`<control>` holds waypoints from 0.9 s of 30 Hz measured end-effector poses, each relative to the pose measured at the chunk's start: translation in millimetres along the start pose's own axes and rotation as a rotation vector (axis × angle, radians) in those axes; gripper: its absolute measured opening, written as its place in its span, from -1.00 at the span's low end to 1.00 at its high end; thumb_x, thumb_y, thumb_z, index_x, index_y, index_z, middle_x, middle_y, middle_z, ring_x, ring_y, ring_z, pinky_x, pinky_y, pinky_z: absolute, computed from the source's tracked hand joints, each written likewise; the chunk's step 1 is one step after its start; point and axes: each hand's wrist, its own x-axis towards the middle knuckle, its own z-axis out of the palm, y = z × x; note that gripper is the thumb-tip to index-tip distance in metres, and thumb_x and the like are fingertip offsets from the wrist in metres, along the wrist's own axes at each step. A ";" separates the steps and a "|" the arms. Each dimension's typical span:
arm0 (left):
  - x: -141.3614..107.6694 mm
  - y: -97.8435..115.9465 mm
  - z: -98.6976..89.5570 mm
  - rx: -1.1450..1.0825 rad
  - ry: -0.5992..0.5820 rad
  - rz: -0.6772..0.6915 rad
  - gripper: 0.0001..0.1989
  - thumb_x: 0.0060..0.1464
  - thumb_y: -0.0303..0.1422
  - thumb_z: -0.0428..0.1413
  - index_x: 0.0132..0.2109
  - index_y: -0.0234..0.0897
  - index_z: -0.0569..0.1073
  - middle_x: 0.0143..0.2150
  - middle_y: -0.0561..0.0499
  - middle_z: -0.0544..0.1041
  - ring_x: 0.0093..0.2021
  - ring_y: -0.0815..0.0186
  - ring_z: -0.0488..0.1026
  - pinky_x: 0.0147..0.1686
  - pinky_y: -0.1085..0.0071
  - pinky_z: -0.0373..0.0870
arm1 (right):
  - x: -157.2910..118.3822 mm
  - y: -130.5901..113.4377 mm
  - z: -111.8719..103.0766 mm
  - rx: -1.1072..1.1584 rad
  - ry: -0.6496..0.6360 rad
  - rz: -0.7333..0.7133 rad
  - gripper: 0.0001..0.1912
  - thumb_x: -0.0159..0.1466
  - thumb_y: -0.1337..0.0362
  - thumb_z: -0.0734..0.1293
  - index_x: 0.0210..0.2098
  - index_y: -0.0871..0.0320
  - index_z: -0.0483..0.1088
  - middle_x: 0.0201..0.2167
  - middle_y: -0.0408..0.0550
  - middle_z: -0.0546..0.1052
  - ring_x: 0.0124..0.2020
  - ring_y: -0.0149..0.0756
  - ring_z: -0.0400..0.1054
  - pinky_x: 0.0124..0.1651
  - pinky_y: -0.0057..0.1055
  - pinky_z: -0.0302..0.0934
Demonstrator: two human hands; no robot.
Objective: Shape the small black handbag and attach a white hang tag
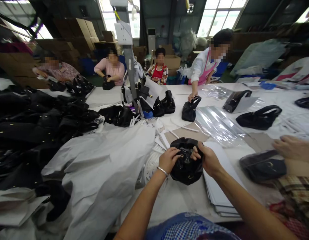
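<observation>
A small black handbag with gold-coloured metal fittings is held up over the white table, between my two hands. My left hand, with a silver bangle at the wrist, grips the bag's left side near its opening, fingers bent over a metal fitting. On the other side, my right hand has its thumb and fingers closed around the upper right edge. The bag's opening faces me, and its inside looks dark and shiny. Just right of the bag lies a stack of white sheets.
A heap of black bags covers the left, beside crumpled white sheeting. A grey post rises mid-table. Clear plastic sleeves lie ahead. At right, a co-worker's hand is by a wrapped black bag. Several co-workers sit or stand opposite.
</observation>
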 end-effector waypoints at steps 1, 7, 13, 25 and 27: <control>-1.1 3.0 1.6 0.030 -0.093 0.047 -0.72 0.12 -0.27 0.08 -0.01 -0.12 0.47 0.02 0.01 0.48 -0.01 0.29 0.42 0.01 0.40 0.35 | -9.1 0.6 0.7 -0.044 0.010 -0.017 -0.49 0.13 -0.20 0.26 -0.61 0.12 0.23 -0.74 -0.26 0.12 -0.62 -0.38 0.13 -0.40 -0.38 0.16; -22.0 14.3 18.5 0.015 -0.249 0.186 -0.81 0.11 -0.33 0.09 -0.14 -0.12 0.54 -0.01 0.04 0.51 -0.03 0.28 0.43 0.00 0.39 0.35 | -44.4 10.3 2.3 -0.009 0.104 -0.072 -0.49 0.16 -0.18 0.23 -0.61 0.12 0.25 -0.75 -0.25 0.14 -0.63 -0.39 0.16 -0.41 -0.38 0.17; -52.9 -19.7 5.4 -0.353 0.152 -0.141 -0.74 0.16 -0.41 -0.03 -0.06 -0.26 0.47 -0.01 -0.05 0.50 -0.15 0.36 0.48 -0.11 0.42 0.43 | -62.8 8.0 11.5 0.172 0.279 -0.132 -0.67 0.16 -0.05 0.33 -0.40 0.10 0.36 -0.55 -0.20 0.32 -0.41 -0.35 0.33 -0.19 -0.38 0.29; -139.0 -109.4 0.5 -0.097 0.057 -0.498 -0.75 0.10 -0.52 -0.02 -0.10 -0.32 0.47 -0.15 -0.09 0.57 -0.21 0.33 0.53 -0.16 0.41 0.46 | -97.9 66.6 28.7 0.505 0.480 -0.074 -0.87 0.09 0.28 0.38 -0.32 0.07 0.42 -0.22 -0.12 0.52 0.03 -0.27 0.34 0.23 -0.28 0.15; -126.1 -106.0 5.7 0.001 -0.009 -0.418 -0.76 0.11 -0.48 0.00 -0.10 -0.32 0.48 -0.13 -0.08 0.56 -0.19 0.32 0.51 -0.12 0.38 0.44 | -105.3 75.7 30.6 0.527 0.464 -0.078 -0.84 0.08 0.30 0.38 -0.30 0.06 0.42 -0.19 -0.13 0.52 0.06 -0.26 0.32 0.26 -0.26 0.12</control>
